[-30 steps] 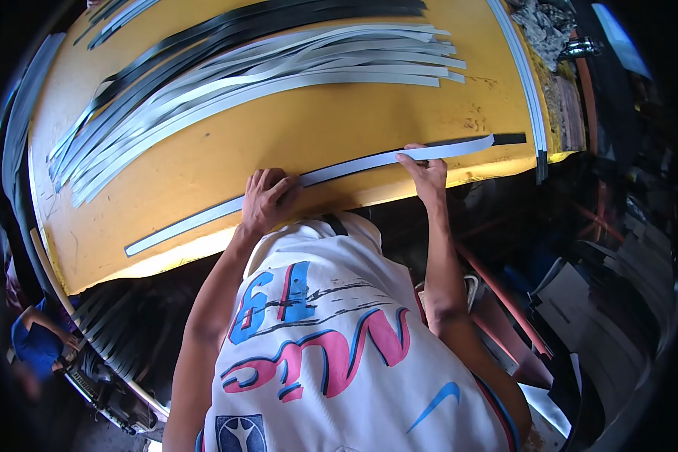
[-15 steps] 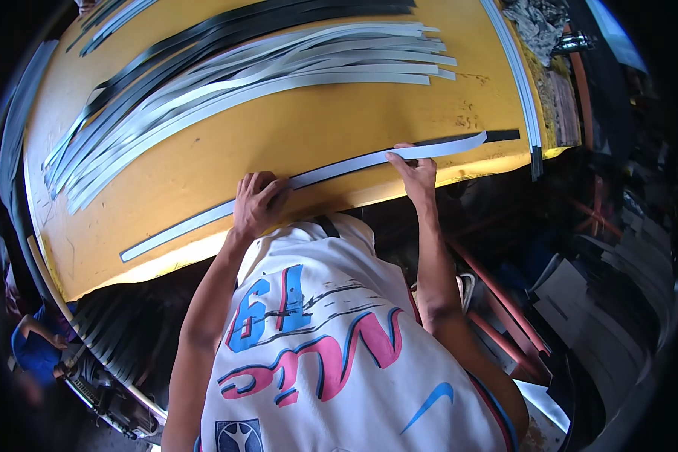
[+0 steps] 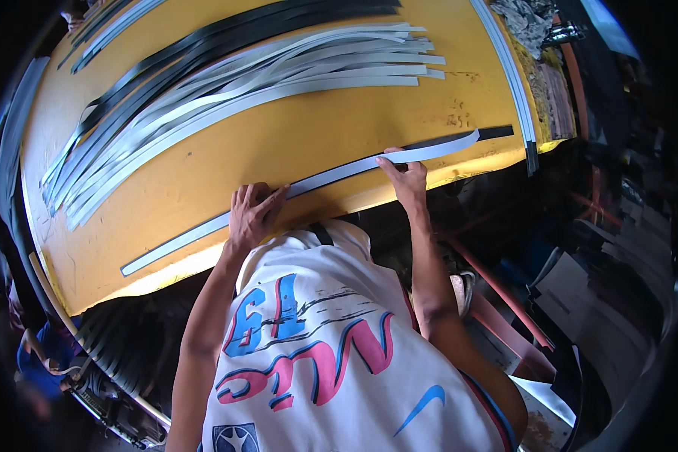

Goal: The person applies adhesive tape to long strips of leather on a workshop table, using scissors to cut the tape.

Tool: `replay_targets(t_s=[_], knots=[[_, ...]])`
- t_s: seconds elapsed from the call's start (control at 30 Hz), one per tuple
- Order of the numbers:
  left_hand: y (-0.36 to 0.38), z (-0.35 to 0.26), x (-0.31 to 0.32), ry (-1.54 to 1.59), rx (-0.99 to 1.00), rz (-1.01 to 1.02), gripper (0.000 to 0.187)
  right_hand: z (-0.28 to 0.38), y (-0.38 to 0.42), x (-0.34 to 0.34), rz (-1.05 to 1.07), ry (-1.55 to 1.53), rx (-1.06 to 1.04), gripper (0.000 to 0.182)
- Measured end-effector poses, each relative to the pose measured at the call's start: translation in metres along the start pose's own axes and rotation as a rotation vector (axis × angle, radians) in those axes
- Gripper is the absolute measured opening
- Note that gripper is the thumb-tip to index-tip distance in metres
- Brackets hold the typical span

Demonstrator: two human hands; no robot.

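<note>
A long white strip [image 3: 331,177] lies lengthwise over a slightly wider black strip [image 3: 496,132] near the table's front edge. My left hand [image 3: 253,216] rests across the strips left of their middle, its fingers bent and its thumb and forefinger pressed together at the white strip. Farther right, my right hand [image 3: 407,179] pinches the white strip, thumb on top and a fingertip at the far edge. Beyond that hand, the white strip's end curls up off the black one, whose right end shows bare.
On the yellow table [image 3: 203,169], a bundle of white strips [image 3: 316,64] lies behind my hands, beside black strips [image 3: 226,34]. More long strips [image 3: 508,83] run along the right edge. Another person in blue [image 3: 45,361] is at the lower left.
The whole view has shifted and tilted slightly. Both hands keep about the same places on the strips, and the white strip's right end still stands curled up.
</note>
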State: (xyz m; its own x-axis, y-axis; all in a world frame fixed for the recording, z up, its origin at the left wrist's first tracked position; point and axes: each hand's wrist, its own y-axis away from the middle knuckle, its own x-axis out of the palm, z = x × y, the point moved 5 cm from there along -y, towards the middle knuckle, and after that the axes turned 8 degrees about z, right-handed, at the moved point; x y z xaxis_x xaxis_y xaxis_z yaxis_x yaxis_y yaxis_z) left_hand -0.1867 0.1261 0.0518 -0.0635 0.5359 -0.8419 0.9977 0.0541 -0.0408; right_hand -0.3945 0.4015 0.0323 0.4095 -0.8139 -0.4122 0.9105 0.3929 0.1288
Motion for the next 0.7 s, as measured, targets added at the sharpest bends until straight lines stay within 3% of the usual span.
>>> replay_targets(t_s=[0.33, 0.4, 0.5, 0.7], knots=[[-0.004, -0.007, -0.001, -0.021, 0.035, -0.003, 0.043, 0.006, 0.001, 0.001, -0.034, 0.060, -0.056, 0.025], [-0.008, -0.012, 0.006, 0.004, 0.062, -0.085, 0.042, 0.005, 0.001, 0.001, -0.032, 0.072, -0.054, 0.025], [-0.024, -0.017, 0.023, 0.152, 0.050, -0.080, 0.039, 0.000, 0.001, 0.001, -0.027, 0.090, -0.035, 0.025], [-0.074, -0.055, 0.046, 0.164, 0.147, -0.048, 0.036, 0.000, 0.002, 0.001, -0.038, 0.054, -0.006, 0.026]])
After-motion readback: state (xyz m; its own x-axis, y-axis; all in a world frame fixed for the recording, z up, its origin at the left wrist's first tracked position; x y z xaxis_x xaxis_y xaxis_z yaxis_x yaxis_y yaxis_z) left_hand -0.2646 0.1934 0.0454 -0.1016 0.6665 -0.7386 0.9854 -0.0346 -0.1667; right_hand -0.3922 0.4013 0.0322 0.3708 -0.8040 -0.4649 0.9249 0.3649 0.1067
